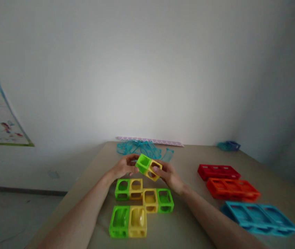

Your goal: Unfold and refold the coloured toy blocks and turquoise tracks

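A joined green and yellow block pair [144,164] is held tilted above the table between both hands. My left hand [125,166] grips its green end, fingers curled at the back and thumb in front. At the yellow end, my right hand [169,175] has its thumb pressed on the near face. Below lie three more pairs: a green-yellow one [129,189] under my left hand, a yellow-green one [158,200] to its right, and a larger-looking green-yellow one [128,221] closest to me.
On the right of the table [189,221] lie a red block row [218,172], an orange row [232,189] and a blue row [260,217]. Clear blue track pieces [139,148] and a patterned strip [160,141] lie near the wall. Blue pieces [229,146] sit back right.
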The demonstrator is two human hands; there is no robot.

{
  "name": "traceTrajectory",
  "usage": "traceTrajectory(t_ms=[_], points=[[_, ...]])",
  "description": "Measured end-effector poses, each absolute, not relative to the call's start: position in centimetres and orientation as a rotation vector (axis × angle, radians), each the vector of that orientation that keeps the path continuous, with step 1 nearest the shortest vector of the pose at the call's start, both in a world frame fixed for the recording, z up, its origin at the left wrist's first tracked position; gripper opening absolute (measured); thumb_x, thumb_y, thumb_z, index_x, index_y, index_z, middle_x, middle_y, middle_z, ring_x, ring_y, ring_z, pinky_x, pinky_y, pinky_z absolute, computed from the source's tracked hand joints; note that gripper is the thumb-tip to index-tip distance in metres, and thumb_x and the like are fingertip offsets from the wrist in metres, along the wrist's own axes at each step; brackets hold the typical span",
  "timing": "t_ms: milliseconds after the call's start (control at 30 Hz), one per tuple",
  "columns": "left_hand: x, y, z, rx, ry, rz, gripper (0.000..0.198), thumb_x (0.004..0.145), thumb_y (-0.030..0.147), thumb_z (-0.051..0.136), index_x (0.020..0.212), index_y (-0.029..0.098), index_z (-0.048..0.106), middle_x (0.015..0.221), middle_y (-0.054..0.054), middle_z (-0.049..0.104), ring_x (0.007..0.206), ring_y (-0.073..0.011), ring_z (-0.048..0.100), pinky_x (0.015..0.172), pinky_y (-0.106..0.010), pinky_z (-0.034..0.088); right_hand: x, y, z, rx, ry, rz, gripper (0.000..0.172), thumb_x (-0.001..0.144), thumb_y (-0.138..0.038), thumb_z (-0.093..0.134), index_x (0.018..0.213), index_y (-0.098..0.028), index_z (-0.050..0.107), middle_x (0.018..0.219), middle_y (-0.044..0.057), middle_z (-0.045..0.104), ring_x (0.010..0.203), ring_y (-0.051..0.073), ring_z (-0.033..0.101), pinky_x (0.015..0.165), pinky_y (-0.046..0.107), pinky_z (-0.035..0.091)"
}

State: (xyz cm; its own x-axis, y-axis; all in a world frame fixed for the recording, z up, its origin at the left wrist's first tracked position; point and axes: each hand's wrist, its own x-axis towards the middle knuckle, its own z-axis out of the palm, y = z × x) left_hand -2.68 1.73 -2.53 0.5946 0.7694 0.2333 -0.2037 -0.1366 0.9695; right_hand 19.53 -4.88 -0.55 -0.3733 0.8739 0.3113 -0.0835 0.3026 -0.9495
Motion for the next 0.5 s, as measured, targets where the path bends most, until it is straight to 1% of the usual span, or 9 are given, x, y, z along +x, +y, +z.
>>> traceTrajectory(t_ms=[100,167,200,267,333,400,500], points=[[-2.6,1.7,-2.3,1.484,0.515,0.918,0.048,0.058,0.032,0.082,0.096,0.015,0.061,0.08,-0.001,0.062,0.058,-0.0098,0.054,0.041,-0.017,0.037,19.5,-5.2,-0.4,-0.664,-1.523,1.309,0.056,0.074,-0.047,0.07,0.12,-0.018,0.057,0.097,0.007,0.065,0.078,0.018,0.061,0.075,0.032,0.048],[-2.5,1.6,-2.1,1.498,0.526,0.925,0.045,0.058,0.036,0.081,0.091,0.014,0.059,0.075,0.0,0.061,0.056,-0.0095,0.053,0.04,-0.017,0.037,19.3,-5.3,-0.3,-0.667,-1.455,1.333,0.06,0.069,-0.042,0.075,0.121,-0.02,0.054,0.105,0.007,0.065,0.085,0.02,0.063,0.08,0.035,0.048],[-2.5,1.5,-2.0,1.505,0.532,0.932,0.044,0.059,0.036,0.081,0.09,0.014,0.059,0.074,0.0,0.06,0.054,-0.0092,0.053,0.039,-0.017,0.037,19.2,-5.3,-0.3,-0.689,-1.422,1.325,0.059,0.068,-0.041,0.076,0.119,-0.02,0.055,0.105,0.007,0.065,0.086,0.02,0.063,0.081,0.035,0.049],[-2.5,1.5,-1.9,1.515,0.547,0.934,0.042,0.06,0.036,0.08,0.088,0.014,0.057,0.073,0.001,0.061,0.052,-0.0092,0.054,0.039,-0.017,0.037,19.0,-5.1,-0.3,-0.744,-1.37,1.274,0.052,0.068,-0.041,0.076,0.112,-0.019,0.058,0.1,0.006,0.067,0.082,0.019,0.064,0.077,0.034,0.05],[-2.5,1.4,-1.9,1.527,0.555,0.916,0.04,0.062,0.036,0.078,0.088,0.014,0.057,0.07,0.0,0.061,0.052,-0.0102,0.055,0.039,-0.018,0.038,18.9,-4.9,-0.4,-0.774,-1.352,1.251,0.046,0.07,-0.043,0.073,0.105,-0.017,0.06,0.091,0.005,0.068,0.071,0.018,0.064,0.068,0.031,0.051],[-2.6,1.5,-1.9,1.537,0.547,0.898,0.038,0.064,0.037,0.077,0.088,0.013,0.058,0.068,0.0,0.062,0.053,-0.0117,0.057,0.04,-0.018,0.04,19.0,-4.6,-0.5,-0.752,-1.331,1.285,0.039,0.075,-0.048,0.067,0.095,-0.015,0.062,0.079,0.005,0.067,0.061,0.017,0.062,0.059,0.029,0.05],[-2.9,1.7,-2.3,1.522,0.526,0.927,0.036,0.065,0.038,0.075,0.087,0.013,0.061,0.066,-0.001,0.063,0.054,-0.0126,0.058,0.04,-0.018,0.042,19.2,-4.1,-0.9,-0.708,-1.229,1.321,0.04,0.082,-0.052,0.056,0.078,-0.013,0.062,0.063,0.005,0.063,0.051,0.015,0.057,0.049,0.026,0.044]])
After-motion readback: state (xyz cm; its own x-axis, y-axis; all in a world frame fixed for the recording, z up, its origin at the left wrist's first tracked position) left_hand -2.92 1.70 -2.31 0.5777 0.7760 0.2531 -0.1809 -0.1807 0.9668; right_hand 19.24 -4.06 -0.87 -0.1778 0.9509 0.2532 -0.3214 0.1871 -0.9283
